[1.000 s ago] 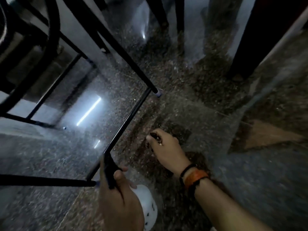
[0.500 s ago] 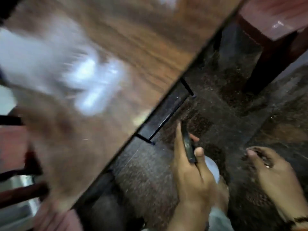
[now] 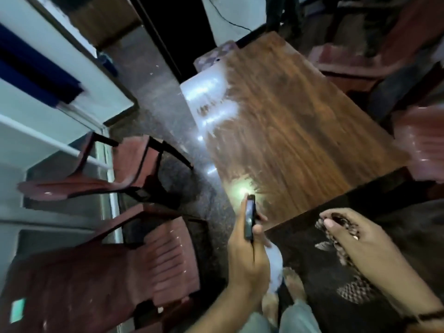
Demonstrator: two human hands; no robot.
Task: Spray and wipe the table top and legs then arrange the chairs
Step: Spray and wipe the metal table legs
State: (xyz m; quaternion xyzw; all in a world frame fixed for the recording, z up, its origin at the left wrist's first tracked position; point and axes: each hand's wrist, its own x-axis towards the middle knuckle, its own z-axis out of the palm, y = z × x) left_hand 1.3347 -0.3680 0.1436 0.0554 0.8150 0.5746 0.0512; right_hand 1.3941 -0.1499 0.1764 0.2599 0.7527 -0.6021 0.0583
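A brown wooden table top (image 3: pixel 295 131) fills the upper middle of the head view, with glare along its left edge. My left hand (image 3: pixel 247 255) grips a spray bottle (image 3: pixel 274 265) with a black trigger head, held at the table's near corner. My right hand (image 3: pixel 355 241) holds a dark checkered cloth (image 3: pixel 336 243) that hangs down below the hand, off the table's near edge. Two red plastic chairs stand left of the table: one (image 3: pixel 113 164) farther away, one (image 3: pixel 120 272) close at the lower left.
More red chairs stand at the right (image 3: pixel 422 140) and the far right corner (image 3: pixel 355 58) of the table. A white cabinet (image 3: pixel 48 75) lines the left side. The dark speckled floor (image 3: pixel 204 188) runs between the left chairs and the table. My feet (image 3: pixel 293 284) show below.
The view has risen from under the table to above its top. Both hands have come up with it, still holding the bottle and the cloth.
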